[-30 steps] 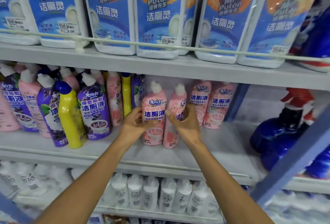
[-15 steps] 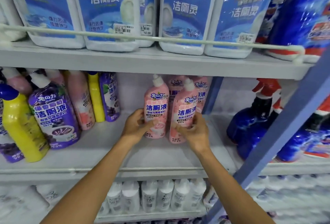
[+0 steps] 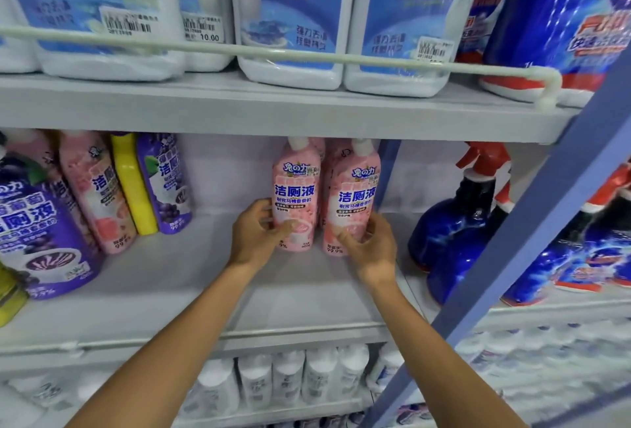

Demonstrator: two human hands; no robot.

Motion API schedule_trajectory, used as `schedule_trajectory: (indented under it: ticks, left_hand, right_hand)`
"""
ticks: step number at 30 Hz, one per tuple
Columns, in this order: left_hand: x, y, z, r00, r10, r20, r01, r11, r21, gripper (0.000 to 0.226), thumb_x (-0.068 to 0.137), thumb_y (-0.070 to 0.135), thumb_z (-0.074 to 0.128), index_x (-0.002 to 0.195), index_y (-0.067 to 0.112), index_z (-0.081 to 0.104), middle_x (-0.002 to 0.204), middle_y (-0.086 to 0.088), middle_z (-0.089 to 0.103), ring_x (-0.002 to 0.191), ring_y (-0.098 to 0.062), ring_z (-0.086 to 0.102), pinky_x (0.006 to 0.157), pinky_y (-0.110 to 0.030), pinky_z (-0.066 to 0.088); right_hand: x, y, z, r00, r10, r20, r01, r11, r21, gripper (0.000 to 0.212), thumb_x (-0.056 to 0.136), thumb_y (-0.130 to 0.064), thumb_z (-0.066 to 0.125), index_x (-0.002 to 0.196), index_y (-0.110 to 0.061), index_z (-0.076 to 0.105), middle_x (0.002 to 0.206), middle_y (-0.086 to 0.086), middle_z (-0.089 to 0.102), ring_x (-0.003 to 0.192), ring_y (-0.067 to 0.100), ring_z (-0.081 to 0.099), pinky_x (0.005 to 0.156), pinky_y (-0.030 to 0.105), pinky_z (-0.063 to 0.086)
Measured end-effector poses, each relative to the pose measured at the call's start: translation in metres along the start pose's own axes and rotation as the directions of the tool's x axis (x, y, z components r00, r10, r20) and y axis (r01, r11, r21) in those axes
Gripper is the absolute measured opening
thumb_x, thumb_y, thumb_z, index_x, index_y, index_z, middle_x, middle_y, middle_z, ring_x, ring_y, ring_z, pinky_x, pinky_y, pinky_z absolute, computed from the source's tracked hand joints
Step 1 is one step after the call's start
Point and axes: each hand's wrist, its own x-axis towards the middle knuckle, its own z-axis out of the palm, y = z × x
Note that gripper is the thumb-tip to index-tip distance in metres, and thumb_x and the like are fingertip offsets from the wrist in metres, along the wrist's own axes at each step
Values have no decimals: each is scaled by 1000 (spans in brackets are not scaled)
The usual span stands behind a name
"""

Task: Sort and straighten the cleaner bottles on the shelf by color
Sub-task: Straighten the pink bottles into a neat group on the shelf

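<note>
Two pink cleaner bottles stand upright side by side at the right end of the middle shelf (image 3: 191, 277). My left hand (image 3: 256, 233) grips the lower part of the left pink bottle (image 3: 296, 185). My right hand (image 3: 370, 245) grips the base of the right pink bottle (image 3: 355, 188). More pink bottles stand behind them, mostly hidden. Further left stand a purple bottle (image 3: 165, 182), a yellow bottle (image 3: 131, 185), another pink bottle (image 3: 95, 192) and a large purple bottle (image 3: 37, 233) at the front left.
A blue upright post (image 3: 532, 223) crosses the right side. Blue spray bottles with red triggers (image 3: 454, 223) stand right of the pink pair. Large white jugs (image 3: 290, 14) fill the upper shelf behind a white rail (image 3: 307, 57). White bottles (image 3: 290, 380) line the lower shelf.
Both hands have pushed the two pink bottles back and to the right, close to the shelf's right divider, and the bottles now stand straighter. The view has moved closer and to the right.
</note>
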Motion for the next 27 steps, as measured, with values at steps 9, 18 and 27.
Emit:
schedule_trajectory:
  ticks: [9,18,27]
  left_hand:
    - [3,4,20,998,22,-65,-22,1000,2,48,67,18,93,106,31,69,101,11,76,89,-8,73,74,-24,60]
    - [2,6,24,995,17,-96,-16,1000,10,46,67,19,93,105,30,70,103,8,77,91,-11,74,76,-30,61]
    - [3,4,29,995,19,-103,-14,999,51,49,69,22,92,113,20,69,108,3,76,94,-12,72,78,-30,60]
  right_hand:
    - [17,2,19,995,13,-102,-19,998,-63,49,65,-46,93,102,-23,70,92,-15,72,76,-7,68,60,14,53]
    - [26,7,13,996,0,-90,-13,989,-150,62,61,-56,92,104,-26,59,101,-8,69,85,9,69,69,31,59]
    - [26,3,12,998,-35,-56,27,989,-142,58,64,-55,91,102,-30,55,102,-9,68,84,7,68,70,27,59]
